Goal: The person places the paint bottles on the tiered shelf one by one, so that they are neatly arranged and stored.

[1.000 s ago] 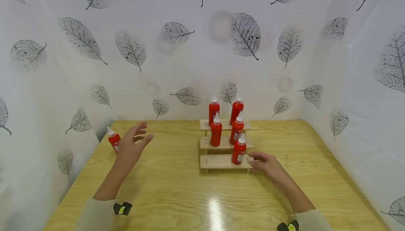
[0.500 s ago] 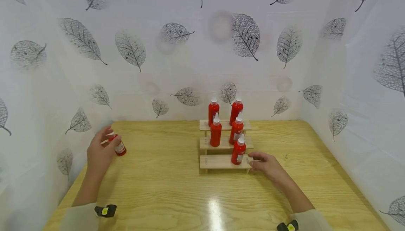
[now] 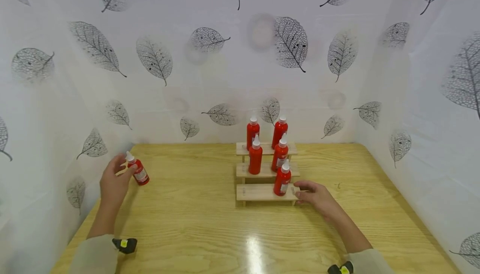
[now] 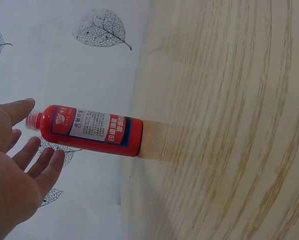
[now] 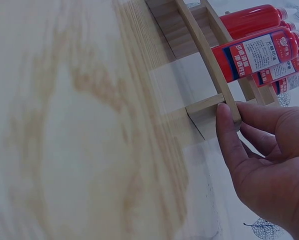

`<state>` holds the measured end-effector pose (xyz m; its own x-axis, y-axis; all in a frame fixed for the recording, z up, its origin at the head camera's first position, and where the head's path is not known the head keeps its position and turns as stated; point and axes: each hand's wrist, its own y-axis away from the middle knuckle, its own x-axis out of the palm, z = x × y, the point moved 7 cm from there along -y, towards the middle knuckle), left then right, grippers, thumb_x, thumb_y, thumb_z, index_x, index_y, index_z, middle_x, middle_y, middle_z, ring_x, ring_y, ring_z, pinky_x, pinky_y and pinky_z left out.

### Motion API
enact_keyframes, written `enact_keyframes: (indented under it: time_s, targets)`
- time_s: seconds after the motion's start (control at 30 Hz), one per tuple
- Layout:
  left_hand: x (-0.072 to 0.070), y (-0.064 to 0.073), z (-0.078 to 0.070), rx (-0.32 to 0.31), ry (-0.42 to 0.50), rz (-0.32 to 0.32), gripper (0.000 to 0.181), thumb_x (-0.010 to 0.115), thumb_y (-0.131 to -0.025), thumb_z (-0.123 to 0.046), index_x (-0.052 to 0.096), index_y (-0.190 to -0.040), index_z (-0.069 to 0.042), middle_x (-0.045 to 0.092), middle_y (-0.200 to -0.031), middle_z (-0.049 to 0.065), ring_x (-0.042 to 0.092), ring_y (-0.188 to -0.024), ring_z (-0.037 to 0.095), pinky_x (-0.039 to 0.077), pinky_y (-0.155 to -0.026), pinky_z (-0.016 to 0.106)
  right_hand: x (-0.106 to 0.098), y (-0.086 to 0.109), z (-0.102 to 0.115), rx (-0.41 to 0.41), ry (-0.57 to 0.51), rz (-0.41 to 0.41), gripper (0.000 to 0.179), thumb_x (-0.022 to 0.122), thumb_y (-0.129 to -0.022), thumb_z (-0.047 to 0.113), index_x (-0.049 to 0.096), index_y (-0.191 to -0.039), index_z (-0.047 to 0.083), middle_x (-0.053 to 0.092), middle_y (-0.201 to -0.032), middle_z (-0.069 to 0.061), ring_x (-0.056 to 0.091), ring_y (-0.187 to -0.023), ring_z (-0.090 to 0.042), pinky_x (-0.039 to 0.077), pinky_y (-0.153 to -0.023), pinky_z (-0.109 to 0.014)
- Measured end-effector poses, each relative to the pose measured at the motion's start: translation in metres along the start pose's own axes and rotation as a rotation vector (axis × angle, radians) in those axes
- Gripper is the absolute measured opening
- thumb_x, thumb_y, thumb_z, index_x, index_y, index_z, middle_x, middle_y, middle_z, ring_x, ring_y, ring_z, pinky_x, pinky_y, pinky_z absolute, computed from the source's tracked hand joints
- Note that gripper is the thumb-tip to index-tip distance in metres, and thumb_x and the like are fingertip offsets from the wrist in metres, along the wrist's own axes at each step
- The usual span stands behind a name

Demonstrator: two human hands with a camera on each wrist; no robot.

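At the left of the table stands a red ink bottle (image 3: 139,173) with a white pointed cap. My left hand (image 3: 113,182) is beside its top, fingers apart; in the left wrist view, the fingers (image 4: 48,172) reach around the bottle's neck without curling onto it. A three-step wooden display rack (image 3: 255,192) is right of centre. My right hand (image 3: 318,197) pinches the right end of its lowest step, the thumb and fingers on either side of the board in the right wrist view. One ink bottle (image 3: 282,181) stands on that step, near my right hand.
Two ink bottles, left (image 3: 255,159) and right (image 3: 280,157), stand on the middle step. The top step carries two more, a left bottle (image 3: 253,134) and a right bottle (image 3: 279,131). A white leaf-printed curtain (image 3: 225,78) surrounds the table (image 3: 195,224) at the back and sides.
My left hand has moved left and down to the lone ink bottle, which now stands a little further right and more in view. My right hand has stayed on the rack's end.
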<state>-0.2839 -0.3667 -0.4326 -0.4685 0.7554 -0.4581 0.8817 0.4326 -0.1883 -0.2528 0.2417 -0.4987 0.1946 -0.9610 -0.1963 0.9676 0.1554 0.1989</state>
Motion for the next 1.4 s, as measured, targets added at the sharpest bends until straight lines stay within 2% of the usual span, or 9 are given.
enact_keyframes:
  time_s: [0.1,0.3,0.5,0.7,0.83,0.97,1.17,1.27,1.4]
  targets:
    - [0.003,-0.001,0.004,0.004,-0.004,0.019,0.059,0.063,-0.100,-0.026,0.043,-0.153,-0.011,0.052,-0.146,0.016,0.052,-0.126,0.030,0.043,-0.087,0.011,0.001,0.001,0.001,-0.002,-0.001,0.005,0.048,0.064,-0.098,0.013,0.051,-0.140,-0.007,0.055,-0.133,-0.024,0.064,-0.100,-0.020,0.061,-0.085,-0.034]
    - [0.008,-0.001,0.010,-0.038,-0.006,0.050,0.057,0.062,-0.101,-0.029,0.043,-0.152,-0.013,0.050,-0.149,0.014,0.050,-0.131,0.031,0.049,-0.097,0.030,0.002,0.001,0.001,-0.003,-0.010,0.009,0.049,0.065,-0.098,0.013,0.051,-0.140,-0.007,0.054,-0.133,-0.025,0.064,-0.101,-0.022,0.061,-0.086,-0.034]
    - [0.012,-0.003,0.015,-0.080,0.017,0.060,0.057,0.065,-0.099,-0.026,0.042,-0.150,-0.013,0.052,-0.149,0.014,0.052,-0.129,0.025,0.046,-0.090,0.017,0.002,0.000,0.001,-0.014,-0.012,0.012,0.050,0.065,-0.098,0.013,0.050,-0.140,-0.008,0.055,-0.133,-0.025,0.065,-0.100,-0.022,0.061,-0.086,-0.035]
    - [0.011,-0.001,0.014,-0.082,0.002,0.064,0.060,0.065,-0.099,-0.027,0.040,-0.152,-0.014,0.052,-0.149,0.014,0.055,-0.125,0.022,0.050,-0.099,0.027,0.003,0.000,0.001,-0.001,-0.015,0.011,0.050,0.066,-0.097,0.014,0.050,-0.140,-0.007,0.055,-0.133,-0.024,0.066,-0.100,-0.022,0.061,-0.085,-0.034]
    - [0.013,0.003,0.011,-0.045,0.013,0.079,0.062,0.067,-0.098,-0.028,0.041,-0.151,-0.012,0.054,-0.146,0.014,0.055,-0.114,0.005,0.049,-0.092,0.016,0.003,0.000,0.001,-0.003,-0.016,0.011,0.050,0.065,-0.097,0.014,0.050,-0.140,-0.007,0.054,-0.134,-0.025,0.066,-0.100,-0.023,0.061,-0.086,-0.034]
    - [0.018,0.011,0.000,0.005,0.036,0.098,0.059,0.069,-0.097,-0.027,0.045,-0.147,-0.010,0.056,-0.141,0.014,0.052,-0.102,-0.009,0.046,-0.082,0.005,0.002,0.000,0.001,0.002,-0.017,0.009,0.050,0.065,-0.098,0.014,0.050,-0.141,-0.007,0.054,-0.134,-0.025,0.066,-0.100,-0.023,0.061,-0.086,-0.034]
    - [0.033,0.027,-0.029,0.076,0.044,0.155,0.058,0.069,-0.097,-0.031,0.046,-0.147,-0.013,0.058,-0.140,0.014,0.054,-0.094,-0.014,0.046,-0.080,0.005,0.001,0.001,0.000,-0.001,-0.013,0.005,0.048,0.064,-0.098,0.013,0.051,-0.140,-0.006,0.054,-0.134,-0.025,0.064,-0.102,-0.024,0.061,-0.086,-0.034]
    - [0.042,0.035,-0.043,0.118,0.028,0.197,0.058,0.068,-0.097,-0.033,0.046,-0.148,-0.015,0.059,-0.140,0.014,0.058,-0.101,-0.004,0.045,-0.081,0.004,0.000,0.000,0.000,-0.004,-0.008,0.005,0.048,0.064,-0.098,0.013,0.051,-0.140,-0.006,0.054,-0.133,-0.025,0.064,-0.101,-0.024,0.061,-0.086,-0.034]
    - [0.058,0.045,-0.060,0.171,0.028,0.250,0.057,0.068,-0.097,-0.033,0.047,-0.147,-0.015,0.060,-0.138,0.014,0.065,-0.112,0.023,0.047,-0.081,0.006,-0.001,0.000,-0.001,-0.004,-0.010,0.009,0.048,0.064,-0.098,0.013,0.051,-0.140,-0.007,0.054,-0.133,-0.025,0.064,-0.101,-0.023,0.061,-0.086,-0.034]
